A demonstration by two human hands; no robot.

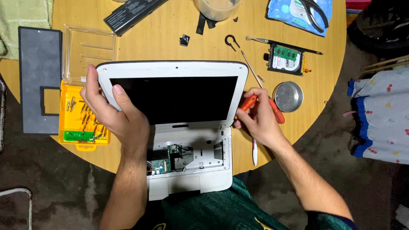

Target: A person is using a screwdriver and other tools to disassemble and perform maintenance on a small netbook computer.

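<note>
The left hand [115, 115] has its grip clamped on the left edge of the white laptop lid [172, 91], thumb lying on the dark screen, fingers wrapped behind. The lid stands raised over the opened laptop base [189, 164], whose circuit board shows just below the wrist. Just left of this grip sits a yellow bit case [83, 121] with its clear cover open. The right hand [257, 119] has its grip closed around a red-handled screwdriver [272, 108] at the lid's right lower corner. Just beyond that grip lies a round metal dish [288, 96] on the wooden table [170, 38], with a hard drive [286, 59] farther out.
</note>
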